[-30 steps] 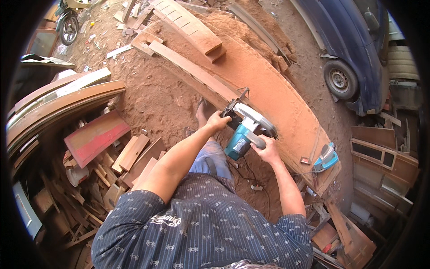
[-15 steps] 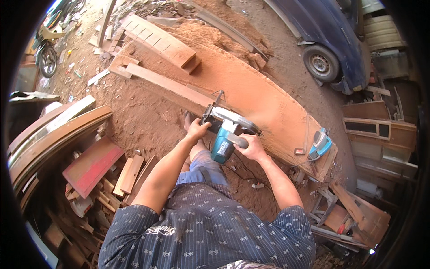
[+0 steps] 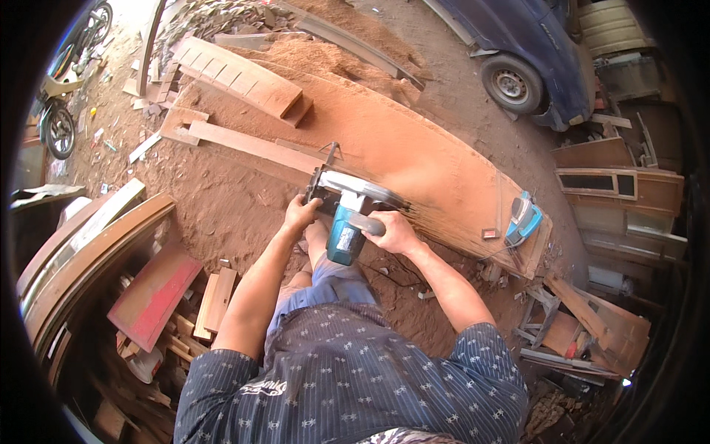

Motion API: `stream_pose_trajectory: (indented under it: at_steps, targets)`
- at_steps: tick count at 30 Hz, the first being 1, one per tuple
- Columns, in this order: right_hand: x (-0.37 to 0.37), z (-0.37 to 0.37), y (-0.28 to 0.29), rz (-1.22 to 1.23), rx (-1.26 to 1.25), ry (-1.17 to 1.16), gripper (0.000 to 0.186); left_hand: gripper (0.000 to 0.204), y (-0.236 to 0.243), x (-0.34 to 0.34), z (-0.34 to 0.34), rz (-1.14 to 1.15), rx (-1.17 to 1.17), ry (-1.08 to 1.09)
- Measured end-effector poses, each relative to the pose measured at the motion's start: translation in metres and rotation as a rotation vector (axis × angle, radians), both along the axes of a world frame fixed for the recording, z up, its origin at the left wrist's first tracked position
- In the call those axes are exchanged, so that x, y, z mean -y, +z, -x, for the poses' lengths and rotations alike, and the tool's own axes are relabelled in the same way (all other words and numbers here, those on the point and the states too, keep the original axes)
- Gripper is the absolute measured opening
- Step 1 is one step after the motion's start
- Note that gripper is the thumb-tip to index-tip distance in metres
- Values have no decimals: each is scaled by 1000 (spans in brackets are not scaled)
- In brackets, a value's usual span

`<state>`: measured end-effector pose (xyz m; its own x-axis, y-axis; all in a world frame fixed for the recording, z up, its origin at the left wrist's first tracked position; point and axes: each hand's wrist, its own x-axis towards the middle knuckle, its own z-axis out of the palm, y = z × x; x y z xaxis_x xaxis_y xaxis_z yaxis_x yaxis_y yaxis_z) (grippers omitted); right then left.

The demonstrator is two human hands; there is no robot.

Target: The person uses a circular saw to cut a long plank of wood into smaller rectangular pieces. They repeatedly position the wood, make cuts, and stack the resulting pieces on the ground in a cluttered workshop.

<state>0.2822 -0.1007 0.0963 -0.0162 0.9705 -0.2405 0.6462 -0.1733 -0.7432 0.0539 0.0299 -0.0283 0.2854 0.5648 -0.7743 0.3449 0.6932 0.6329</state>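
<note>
A teal and silver circular saw [image 3: 346, 214] rests on the near edge of a long wooden workpiece [image 3: 414, 163] covered in reddish sawdust. My left hand [image 3: 299, 216] grips the saw's front handle. My right hand [image 3: 396, 231] is closed around the rear handle. A long plank [image 3: 251, 146] lies on the board just beyond the saw's blade guard. My knee in blue trousers [image 3: 325, 285] shows below the saw.
A blue power tool [image 3: 523, 219] sits on the board's right end. A slatted wooden panel [image 3: 237, 78] lies at the back. Offcuts and a red board [image 3: 155, 292] pile up at left. A blue car [image 3: 518, 66] stands at the upper right, a motorbike [image 3: 59, 122] at far left.
The saw and both hands have travelled left along the board's near edge; the view has shifted with them. Both hands keep their grip.
</note>
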Motion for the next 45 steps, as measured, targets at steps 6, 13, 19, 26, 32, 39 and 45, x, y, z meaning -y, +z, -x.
stream_pose_trajectory:
  at_steps: [6,13,19,26,32,39,45]
  targets:
    - [-13,13,2,9,8,-9,21,37,-2,-12,14,10,50,18]
    - [-26,27,1,-1,21,-7,22,39,0,-26,27,-4,46,10]
    - [-37,38,-3,-68,32,-2,23,38,-3,-37,37,1,70,46]
    - [-55,52,-3,-76,37,16,22,38,-7,-55,53,14,46,34]
    - [-73,64,0,-87,65,26,20,40,-17,-69,67,8,61,46]
    - [-87,82,-7,-76,89,23,20,40,-16,-80,84,-13,75,69]
    - [-108,100,2,2,93,21,22,43,-21,-100,101,-20,66,71]
